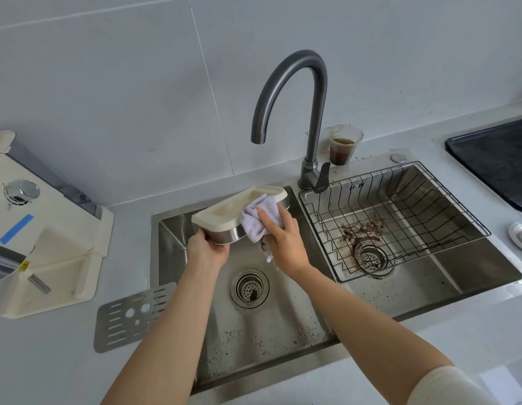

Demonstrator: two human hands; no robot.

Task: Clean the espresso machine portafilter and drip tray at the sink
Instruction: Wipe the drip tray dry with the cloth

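Note:
A cream drip tray [221,213] with a shiny steel base is held tilted above the left sink basin [262,325]. My left hand [207,249] grips its near left corner from below. My right hand [281,239] holds a pale lilac cloth [258,219] and presses it against the tray's right side. The perforated steel tray grate [128,315] lies flat on the counter left of the sink. No portafilter can be made out.
A cream espresso machine [46,229] stands at the left. The grey faucet [297,112] arches over the sink, no water running. A wire rack [391,217] sits in the right basin over coffee grounds. A plastic cup of coffee [343,149] stands behind. A black cooktop [496,159] lies at far right.

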